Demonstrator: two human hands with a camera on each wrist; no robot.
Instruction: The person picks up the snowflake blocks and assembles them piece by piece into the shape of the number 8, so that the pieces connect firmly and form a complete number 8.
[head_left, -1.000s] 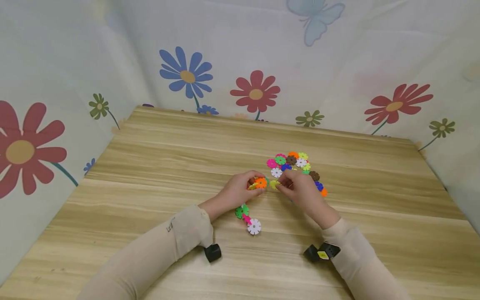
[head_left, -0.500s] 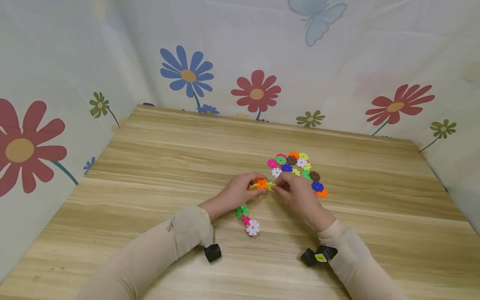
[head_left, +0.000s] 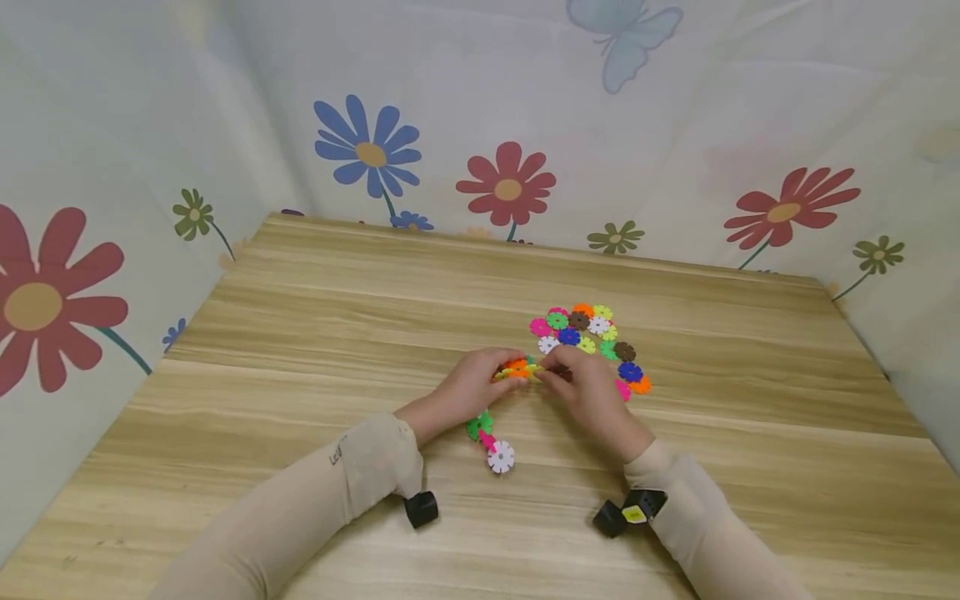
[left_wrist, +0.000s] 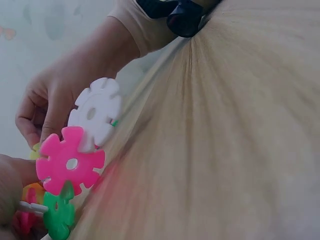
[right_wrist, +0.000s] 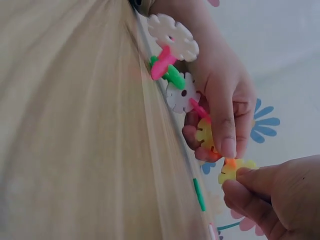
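My left hand grips a chain of notched plastic snowflake discs, with its thumb and fingertips on an orange disc. Between my right hand's thumb and forefinger is a yellow disc, its edge meeting the orange one. In the right wrist view another yellow disc sits against the left fingers. From there the chain trails through white, green and pink discs to a white end disc. Fingers hide part of the joint between the orange and yellow discs.
Beyond my right hand, a loose pile of mixed-colour discs lies on the wooden table. A blue disc lies at its right side. Flower-printed cloth hangs behind the table.
My right hand has moved left with the yellow disc, closing the gap to the orange disc. The left hand keeps its grip on the chain, almost still.
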